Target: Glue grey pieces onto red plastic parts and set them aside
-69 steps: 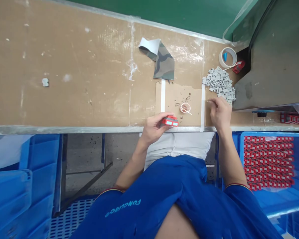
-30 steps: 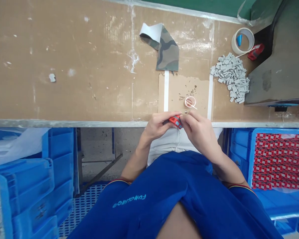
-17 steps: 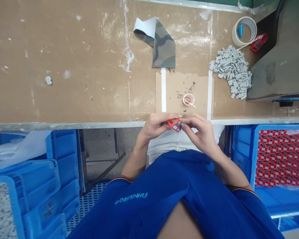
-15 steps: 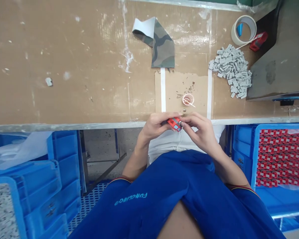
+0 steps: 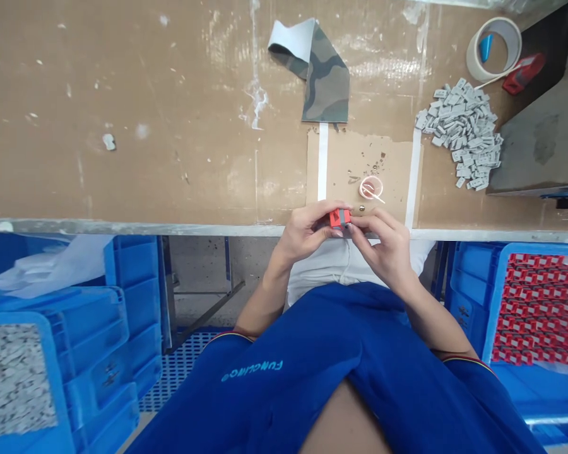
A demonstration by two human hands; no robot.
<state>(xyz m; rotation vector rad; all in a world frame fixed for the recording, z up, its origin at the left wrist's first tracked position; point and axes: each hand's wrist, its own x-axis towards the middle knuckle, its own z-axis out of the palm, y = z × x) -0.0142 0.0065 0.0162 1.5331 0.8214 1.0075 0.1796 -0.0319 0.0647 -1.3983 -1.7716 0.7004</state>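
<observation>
The work sits partway through one red toy (image 5: 339,219), held low in the frame, just right of centre, at the near edge of the surface (image 5: 170,126). Of the hands, the left (image 5: 307,233) is closed around the toy's left end, thumb below and fingers above. The right (image 5: 387,243) has its thumb and forefinger drawn nearly together against the toy's right end; whether they pinch the toy or a small part on it, I cannot tell. This toy does not look done, being in both hands and not set down.

Much seems left: a big heap of grey pieces (image 5: 466,132) lies loose in the upper right, below a second red toy (image 5: 524,72). Rows of red toys (image 5: 544,309) fill much of a blue bin (image 5: 497,284) at the lower right; whether those are finished or waiting is unclear. The cup (image 5: 379,183), near the hands, has a white stick (image 5: 377,197) in it.
</observation>
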